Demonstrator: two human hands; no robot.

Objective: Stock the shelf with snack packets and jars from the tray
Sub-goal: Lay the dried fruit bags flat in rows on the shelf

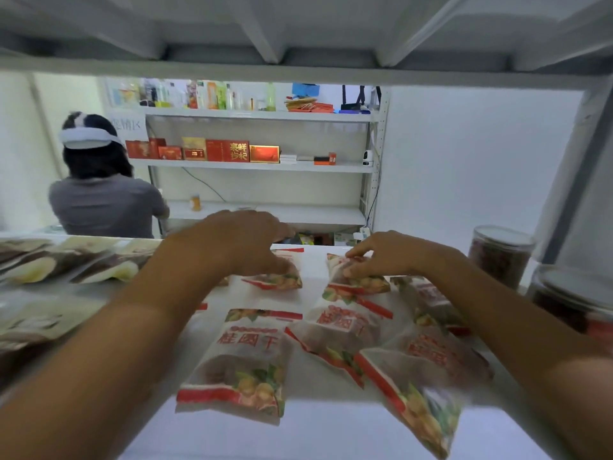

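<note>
Several red-and-white snack packets lie flat on the white shelf (315, 426). My left hand (242, 244) reaches to the back and presses on a far packet (278, 280), fingers curled over its top. My right hand (381, 254) pinches the top of another far packet (358, 283). Nearer to me lie a front packet (242, 363), a middle packet (341, 330) and a tilted packet (421, 386) at the front right. Two clear jars with dark contents, a back jar (501, 257) and a nearer jar (574, 300), stand at the right end. The tray is out of view.
Pale and brown packets (56, 263) fill the shelf's left end. The shelf board above (298, 71) hangs low over my hands. Behind the shelf a person in grey (102, 207) faces another rack (258, 166) with red boxes.
</note>
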